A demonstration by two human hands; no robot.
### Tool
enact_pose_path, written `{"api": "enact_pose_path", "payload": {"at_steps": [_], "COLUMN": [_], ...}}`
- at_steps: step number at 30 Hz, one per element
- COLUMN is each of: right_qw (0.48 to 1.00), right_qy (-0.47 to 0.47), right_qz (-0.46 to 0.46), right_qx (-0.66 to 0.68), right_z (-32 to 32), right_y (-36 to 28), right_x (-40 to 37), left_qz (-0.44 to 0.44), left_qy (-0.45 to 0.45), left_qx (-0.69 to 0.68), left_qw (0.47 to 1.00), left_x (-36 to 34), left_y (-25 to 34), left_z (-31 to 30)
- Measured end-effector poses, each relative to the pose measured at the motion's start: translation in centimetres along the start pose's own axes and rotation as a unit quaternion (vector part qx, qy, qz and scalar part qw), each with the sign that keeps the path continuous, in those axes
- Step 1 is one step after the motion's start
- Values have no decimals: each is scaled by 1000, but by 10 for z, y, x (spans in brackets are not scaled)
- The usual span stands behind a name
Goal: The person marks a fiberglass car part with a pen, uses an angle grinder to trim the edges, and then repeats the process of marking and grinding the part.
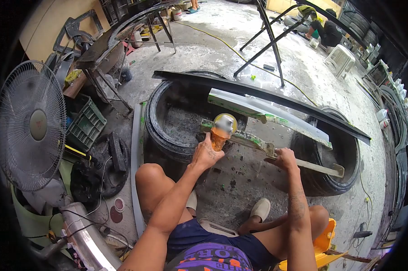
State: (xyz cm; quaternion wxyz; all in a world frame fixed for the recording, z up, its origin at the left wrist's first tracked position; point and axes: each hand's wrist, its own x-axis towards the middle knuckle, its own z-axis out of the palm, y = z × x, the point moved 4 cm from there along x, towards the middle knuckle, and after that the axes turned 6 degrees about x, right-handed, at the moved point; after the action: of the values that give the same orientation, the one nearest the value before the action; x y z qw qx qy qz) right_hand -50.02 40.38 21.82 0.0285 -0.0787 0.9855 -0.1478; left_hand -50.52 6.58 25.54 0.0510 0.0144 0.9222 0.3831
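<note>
My left hand (207, 155) is wrapped round the orange body of a power sander (222, 131), whose round yellow-rimmed head rests at the left part of a long narrow panel piece (249, 138). Farther right, my right hand (283, 159) is closed on that same panel piece, near its middle. The piece lies across two large black tires, the left one (156, 135) and the right one (348, 180). Behind it, a pale panel with green patches (276, 118) and a long black strip (258, 99) also span the tires.
A standing fan (32, 126) and a green crate (87, 123) are at the left. Black metal stand legs (272, 43) and a white stool (342, 58) stand farther back. Another person (327, 34) crouches at the upper right. A yellow hose (222, 43) crosses the floor.
</note>
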Motion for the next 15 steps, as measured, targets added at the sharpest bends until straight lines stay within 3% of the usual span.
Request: {"api": "enact_pose_path", "payload": {"at_steps": [3,15], "right_qw": [998,999], "right_qy": [-47,-13], "right_qz": [10,-10], "right_qx": [-27,-29], "right_z": [-10,-4], "right_y": [-11,-5], "right_x": [-4,-3], "left_qz": [0,-20], "left_qy": [20,21], "left_qx": [-2,13], "left_qw": [1000,999], "left_x": [3,-1], "left_y": [-6,0], "left_z": [-4,-12]}}
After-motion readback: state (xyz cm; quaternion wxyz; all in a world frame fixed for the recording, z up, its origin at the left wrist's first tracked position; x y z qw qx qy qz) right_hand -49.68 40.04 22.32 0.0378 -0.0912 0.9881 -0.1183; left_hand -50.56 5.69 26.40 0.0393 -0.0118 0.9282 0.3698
